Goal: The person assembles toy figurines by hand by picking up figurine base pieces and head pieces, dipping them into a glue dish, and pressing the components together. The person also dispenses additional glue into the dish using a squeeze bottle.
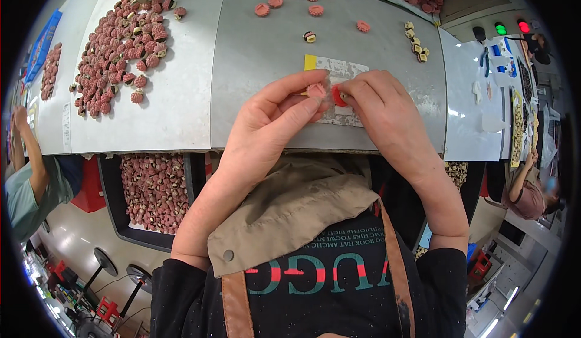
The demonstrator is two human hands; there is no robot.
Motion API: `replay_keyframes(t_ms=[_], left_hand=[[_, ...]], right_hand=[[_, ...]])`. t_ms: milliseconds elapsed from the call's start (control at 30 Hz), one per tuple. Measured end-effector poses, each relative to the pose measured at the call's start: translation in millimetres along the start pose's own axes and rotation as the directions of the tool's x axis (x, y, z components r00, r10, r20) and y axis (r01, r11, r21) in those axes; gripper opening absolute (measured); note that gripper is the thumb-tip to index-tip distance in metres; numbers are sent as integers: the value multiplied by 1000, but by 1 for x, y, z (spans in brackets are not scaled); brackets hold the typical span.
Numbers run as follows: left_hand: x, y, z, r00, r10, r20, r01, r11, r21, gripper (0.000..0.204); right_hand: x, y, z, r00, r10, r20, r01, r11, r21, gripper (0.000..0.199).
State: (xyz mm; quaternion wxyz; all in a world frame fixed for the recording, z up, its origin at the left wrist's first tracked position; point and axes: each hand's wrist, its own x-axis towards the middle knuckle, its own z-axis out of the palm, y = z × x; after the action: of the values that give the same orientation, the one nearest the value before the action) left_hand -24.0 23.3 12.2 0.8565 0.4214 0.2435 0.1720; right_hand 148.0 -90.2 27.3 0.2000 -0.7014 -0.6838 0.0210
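Note:
My left hand point(263, 120) pinches a pink scalloped piece point(315, 90) between thumb and fingers. Close beside it, the fingertips of my right hand point(387, 108) are closed on a small red piece point(338, 95), partly hidden by the fingers. Both hands are over a worn white pad point(348, 118) with a yellow corner, on the grey metal worktop point(266, 53). Beyond the pad lies one small cream-and-dark part point(309, 36). Several loose pink scalloped pieces point(316, 10) are scattered farther back.
A heap of pink-and-dark pieces point(115, 47) covers the left of the worktop. Cream-and-dark parts point(416, 44) stand in a row at right. Below the edge, a black bin point(154, 187) holds more pink pieces. Co-workers point(36, 162) sit at both sides.

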Motion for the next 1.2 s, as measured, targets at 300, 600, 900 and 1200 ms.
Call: replay_keyframes(t_ms=[300,600,900,1200], left_hand=[[3,-2,-1,998,-66,18,67,996,-58,37],[5,-4,1,998,-52,27,54,997,-49,33],[0,-27,11,933,354,-61,-341,926,162,28],[4,6,5,999,-30,18,29,995,101,41]], right_hand=[[0,5,3,1000,4,-28,-2,998,66,19],[0,-12,-5,966,242,-96,-117,732,671,18],[-1,-22,14,929,364,63,-251,499,829,19],[3,-16,8,975,139,-176,-35,870,492,28]])
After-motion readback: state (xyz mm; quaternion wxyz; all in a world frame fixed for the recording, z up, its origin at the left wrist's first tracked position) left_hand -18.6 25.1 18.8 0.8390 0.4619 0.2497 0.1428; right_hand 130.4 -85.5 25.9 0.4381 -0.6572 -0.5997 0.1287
